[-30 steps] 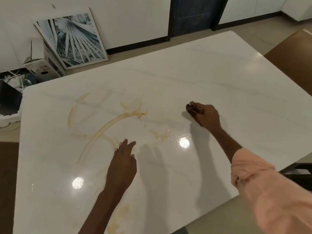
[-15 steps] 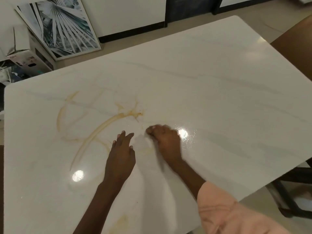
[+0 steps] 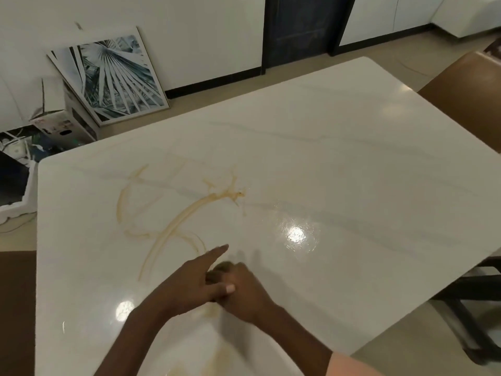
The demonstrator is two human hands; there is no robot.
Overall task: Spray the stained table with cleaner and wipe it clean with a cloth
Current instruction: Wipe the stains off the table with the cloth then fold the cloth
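On the white desk (image 3: 352,147), seen from the head camera, both hands met near the front edge, close to the lower end of a long curved stain (image 3: 173,229). Left hand (image 3: 187,289) lay with its fingers fairly straight, the forefinger stretched out toward the far right and the thumb laid across the knuckles of the right hand (image 3: 244,291). It gripped nothing that I could see. Right hand sat knuckles-up with its fingers curled under, bunched on something small and dull-coloured, the cloth (image 3: 223,267), of which only a blurred bit showed at the fingertips; how much of it lay beneath the palm could not be told. Yellow-brown stain ran in a sweeping arc from a splayed blotch near the middle of the desk down toward the hands, with thinner loops and streaks to its left, and fainter smears (image 3: 217,359) showed between the forearms at the front edge. Bright lamp reflections shone on the glossy top, one just right of the hands and one left of the left wrist. A pink sleeve (image 3: 349,366) showed at the bottom right corner. Beyond the desk, a framed palm-leaf print (image 3: 111,77) leaned on the white wall, with a cardboard box (image 3: 59,118) just beside it on the floor. A dark door (image 3: 301,28) stood at the far wall, and a brown chair (image 3: 471,96) stood at the desk's right side.
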